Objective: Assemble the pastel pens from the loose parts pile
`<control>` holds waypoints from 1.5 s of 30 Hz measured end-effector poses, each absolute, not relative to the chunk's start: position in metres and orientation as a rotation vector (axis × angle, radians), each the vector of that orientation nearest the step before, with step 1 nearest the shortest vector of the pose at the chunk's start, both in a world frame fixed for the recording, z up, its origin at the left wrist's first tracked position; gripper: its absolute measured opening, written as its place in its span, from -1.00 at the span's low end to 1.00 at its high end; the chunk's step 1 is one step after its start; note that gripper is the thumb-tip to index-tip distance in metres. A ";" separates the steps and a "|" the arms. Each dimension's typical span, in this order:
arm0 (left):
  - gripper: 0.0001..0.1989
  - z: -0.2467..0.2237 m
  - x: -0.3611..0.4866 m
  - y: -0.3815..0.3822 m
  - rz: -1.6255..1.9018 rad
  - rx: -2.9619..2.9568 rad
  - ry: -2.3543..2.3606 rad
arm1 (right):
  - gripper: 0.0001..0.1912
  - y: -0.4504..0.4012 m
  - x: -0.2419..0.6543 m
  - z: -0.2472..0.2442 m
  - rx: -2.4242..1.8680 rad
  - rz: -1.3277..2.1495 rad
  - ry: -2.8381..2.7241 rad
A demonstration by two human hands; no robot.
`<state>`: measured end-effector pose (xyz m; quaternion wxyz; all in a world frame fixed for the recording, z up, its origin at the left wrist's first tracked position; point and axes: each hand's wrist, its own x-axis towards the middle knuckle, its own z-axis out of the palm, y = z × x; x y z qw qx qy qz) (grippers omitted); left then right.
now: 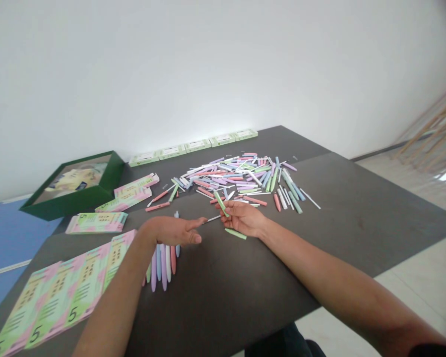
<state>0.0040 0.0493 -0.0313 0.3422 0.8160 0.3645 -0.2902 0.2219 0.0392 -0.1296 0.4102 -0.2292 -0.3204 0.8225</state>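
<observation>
My right hand (242, 218) holds a green pen barrel (221, 204) between thumb and fingers. A thin pale refill (212, 218) spans the gap between that hand and my left fingertips. My left hand (178, 230) has its fingers stretched toward the right; whether they touch the refill is unclear. Below my right hand a green pen piece (235, 233) lies on the table. Several coloured pens (163, 265) lie side by side under and beyond my left wrist. Behind both hands spreads a large pile of pastel pen parts and white refills (241, 173).
Flat pink-green boxes (55, 297) cover the table's left front, with more boxes (96, 223) behind. A green open box (77, 186) holds packets. Small light-green boxes (196, 145) line the wall. The dark table's (356, 213) edge runs along the right.
</observation>
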 end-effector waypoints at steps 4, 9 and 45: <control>-0.21 -0.032 0.010 0.045 -0.773 2.128 0.920 | -0.80 0.044 0.223 -0.135 -0.704 1.799 -1.076; -0.25 -0.031 0.015 0.041 -0.774 2.140 0.888 | -0.81 0.046 0.221 -0.138 -0.808 1.565 -1.331; -0.31 -0.048 0.036 0.033 -0.875 1.930 0.894 | -0.93 0.044 0.258 -0.104 -1.050 1.189 -1.603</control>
